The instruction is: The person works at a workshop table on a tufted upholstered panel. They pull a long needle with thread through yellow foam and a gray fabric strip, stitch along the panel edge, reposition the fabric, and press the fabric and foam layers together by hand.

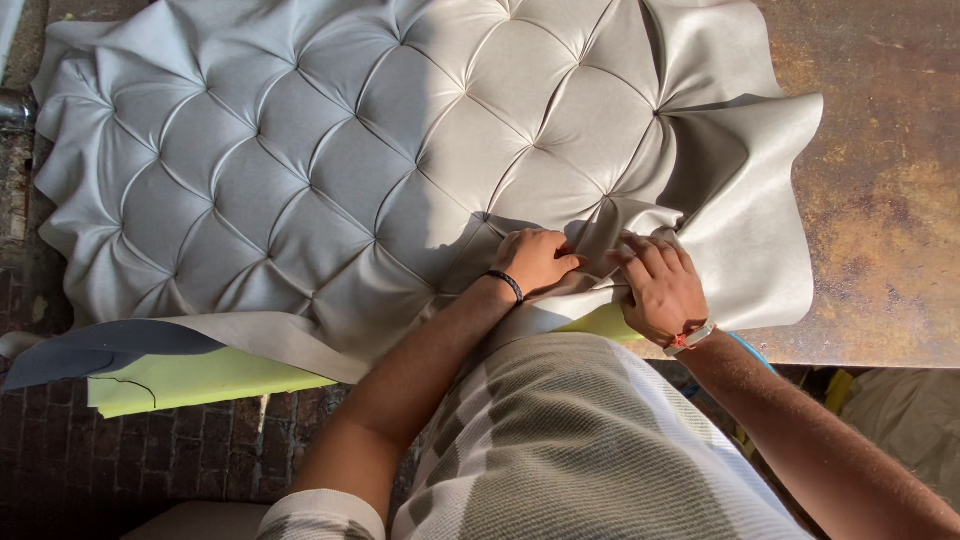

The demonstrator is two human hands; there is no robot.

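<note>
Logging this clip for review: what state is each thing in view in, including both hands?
Grey tufted cover: spread flat, diamond folds formed over most of it, right edge loose and wavy.
Yellow-green foam: lying under the cover, near edge sticking out.
Left hand: pressing down on a fold near the cover's front edge.
Right hand: fingers curled, pinching the fabric beside it.
Worktable: rusty, stained, partly sunlit.

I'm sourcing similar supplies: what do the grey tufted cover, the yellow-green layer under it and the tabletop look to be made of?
The grey tufted cover looks like faux leather or vinyl: smooth, with a soft sheen and crisp pleats. Both hands, left hand and right hand, press a fold in it. The yellow-green layer looks like foam, matte with a small tear, though that is uncertain. The tabletop seems rusted metal, mottled brown.
</note>
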